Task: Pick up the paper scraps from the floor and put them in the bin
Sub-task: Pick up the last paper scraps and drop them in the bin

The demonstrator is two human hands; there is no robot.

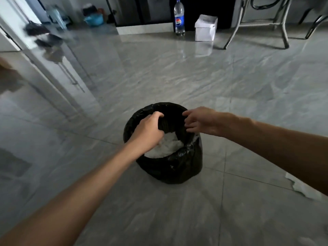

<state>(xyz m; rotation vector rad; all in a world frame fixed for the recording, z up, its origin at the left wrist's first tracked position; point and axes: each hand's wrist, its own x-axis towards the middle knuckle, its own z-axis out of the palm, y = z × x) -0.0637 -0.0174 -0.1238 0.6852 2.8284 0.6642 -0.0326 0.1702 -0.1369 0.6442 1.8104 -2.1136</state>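
A round bin [177, 167] lined with a black plastic bag stands on the grey tiled floor in the middle of the view. White crumpled paper [168, 146] lies inside it. My left hand [148, 131] reaches over the bin's mouth, its fingers curled down inside; whether it grips anything I cannot tell. My right hand [199, 121] hovers at the bin's far right rim with its fingers spread and nothing in it. One white paper scrap [301, 186] lies on the floor to the right, partly hidden under my right forearm.
A plastic soda bottle [179, 16] and a white open box [205, 28] stand at the back by a dark cabinet. Metal chair legs [255, 23] are at the back right. A blue basin [93, 19] and dark shoes [42, 35] sit at the back left near a doorway.
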